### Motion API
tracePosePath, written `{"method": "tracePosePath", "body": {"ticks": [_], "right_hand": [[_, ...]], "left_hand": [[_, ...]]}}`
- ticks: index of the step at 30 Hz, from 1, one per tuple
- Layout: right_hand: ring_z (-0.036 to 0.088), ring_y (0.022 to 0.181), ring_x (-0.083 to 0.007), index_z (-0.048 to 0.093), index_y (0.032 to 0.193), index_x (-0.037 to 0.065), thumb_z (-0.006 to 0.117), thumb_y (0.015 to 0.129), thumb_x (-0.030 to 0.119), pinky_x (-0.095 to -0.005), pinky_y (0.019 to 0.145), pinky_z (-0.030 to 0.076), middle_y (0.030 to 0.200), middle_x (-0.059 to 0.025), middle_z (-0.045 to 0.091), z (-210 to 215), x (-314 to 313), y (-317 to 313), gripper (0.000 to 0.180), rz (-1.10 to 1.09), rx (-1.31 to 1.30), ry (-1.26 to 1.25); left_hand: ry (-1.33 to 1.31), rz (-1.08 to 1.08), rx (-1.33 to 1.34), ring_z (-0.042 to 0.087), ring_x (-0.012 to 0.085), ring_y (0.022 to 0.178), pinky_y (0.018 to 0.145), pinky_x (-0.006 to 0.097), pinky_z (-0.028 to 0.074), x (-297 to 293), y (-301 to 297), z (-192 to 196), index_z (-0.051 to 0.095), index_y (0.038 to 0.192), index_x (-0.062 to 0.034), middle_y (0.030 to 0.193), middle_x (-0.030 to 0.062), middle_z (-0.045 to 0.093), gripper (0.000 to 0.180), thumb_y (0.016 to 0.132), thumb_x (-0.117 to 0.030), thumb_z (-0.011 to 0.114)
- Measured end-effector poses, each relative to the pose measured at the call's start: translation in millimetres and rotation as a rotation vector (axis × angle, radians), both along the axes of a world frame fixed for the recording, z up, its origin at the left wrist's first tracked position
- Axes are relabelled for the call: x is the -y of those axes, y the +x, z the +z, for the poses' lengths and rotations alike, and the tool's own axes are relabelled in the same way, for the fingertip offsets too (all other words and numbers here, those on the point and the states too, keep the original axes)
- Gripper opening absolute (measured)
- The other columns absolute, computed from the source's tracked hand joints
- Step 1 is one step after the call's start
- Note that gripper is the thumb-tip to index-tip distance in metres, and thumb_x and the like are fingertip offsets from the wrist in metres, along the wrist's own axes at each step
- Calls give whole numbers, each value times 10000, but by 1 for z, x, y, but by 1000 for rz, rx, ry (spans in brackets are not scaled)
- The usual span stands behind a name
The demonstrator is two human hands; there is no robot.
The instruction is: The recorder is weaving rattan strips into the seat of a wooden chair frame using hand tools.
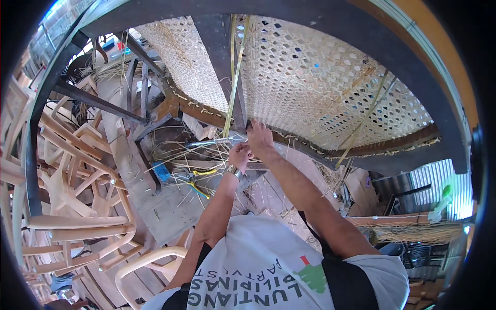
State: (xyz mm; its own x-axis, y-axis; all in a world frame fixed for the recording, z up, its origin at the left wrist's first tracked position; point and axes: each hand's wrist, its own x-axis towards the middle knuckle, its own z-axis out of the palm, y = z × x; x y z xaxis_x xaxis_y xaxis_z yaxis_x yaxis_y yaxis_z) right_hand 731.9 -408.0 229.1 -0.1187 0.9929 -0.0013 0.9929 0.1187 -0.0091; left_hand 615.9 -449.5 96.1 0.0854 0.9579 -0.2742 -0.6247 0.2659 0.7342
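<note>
A woven cane panel (305,77) stretches across a dark wooden furniture frame (214,46). Long flat cane strips (236,82) hang down over the frame's upright. At the panel's lower edge, beside the foot of that upright, my right hand (261,137) has its fingers bent and pressed together against the rail. My left hand (239,156) is just below it, fingers pinched close to the right hand. What either hand grips is too small or hidden to make out. A thin tool with a metal shaft (209,142) lies left of my hands.
Yellow-handled pliers (198,185) and a small blue object (161,171) lie among loose cane strips on a work board (173,217). Unfinished pale wooden chair frames (85,206) crowd the left. A bundle of cane (418,232) lies at right near corrugated metal sheets (444,188).
</note>
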Motion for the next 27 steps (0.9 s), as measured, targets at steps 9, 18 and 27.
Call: {"method": "tracePosePath", "body": {"ticks": [9,18,27], "right_hand": [[704,1674,-499,810,1662,76,911,1108,187,-584,1366,624,1851,-269,697,12,12,30,573,253,58,86],[700,1595,-571,799,1630,29,896,1116,246,-617,1379,564,1623,-347,776,-142,194,-48,567,227,-627,-185],[782,1517,-497,762,1741,40,881,1180,409,-586,1296,630,1715,-305,751,-170,104,-186,682,233,-758,-118]], "left_hand": [[41,-54,15,807,164,941,833,347,645,24,-3,-12,885,1366,-11,1127,67,898,194,1208,-118,917],[204,119,-814,920,288,1050,948,462,724,56,-116,44,959,1331,-34,1204,137,971,462,1080,-419,1007],[-518,171,-1829,842,524,1401,1082,678,722,78,-392,10,644,1668,-67,1670,276,683,852,1073,-557,1007]]}}
